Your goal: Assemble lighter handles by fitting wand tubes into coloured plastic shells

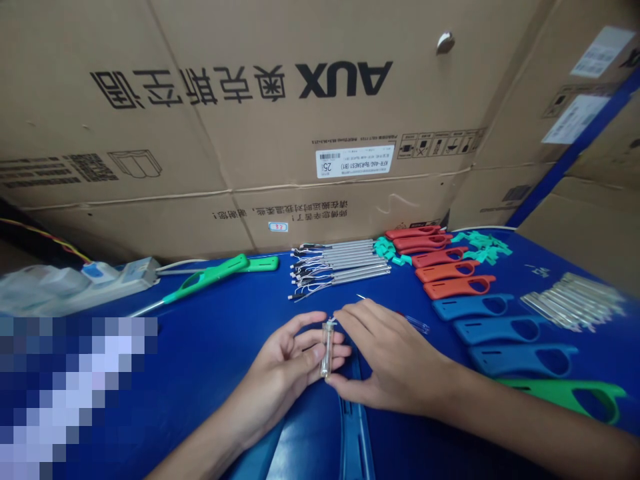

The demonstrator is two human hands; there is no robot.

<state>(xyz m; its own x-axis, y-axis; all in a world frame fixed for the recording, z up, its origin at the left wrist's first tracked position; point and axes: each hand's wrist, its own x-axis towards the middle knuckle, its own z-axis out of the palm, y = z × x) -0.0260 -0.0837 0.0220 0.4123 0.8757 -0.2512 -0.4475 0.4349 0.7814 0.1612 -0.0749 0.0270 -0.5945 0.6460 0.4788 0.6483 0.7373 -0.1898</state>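
1. Work area: a large corrugated cardboard carton printed with black AUX lettering (240, 113) stands behind a blue work table (215, 347). A white power strip (115, 277) lies at the table's far left.
2. Parts layout: you have red plastic lighter shells (440, 270), blue plastic lighter shells (515, 347) and a green plastic lighter shell (565, 393) fanned out at right. Slim metal rods with fine wires (340, 263) lie in a row at the far edge, beside a loose pile of silver metal tubes (570, 300). A long green utility lighter (210, 283) lies at left.
3. Hands: your left hand (277, 370) is palm-up, fingers curled against a clear cylindrical tube (327, 348). Your right hand (395, 357) closes over it from the right, with the thumb at its lower end.
4. Held item: the tube stands upright between both hands, above the table.
5. Step in hand: this appears to be two-handed handling of the tube. With both hands committed, any further move calls for first freeing one hand.
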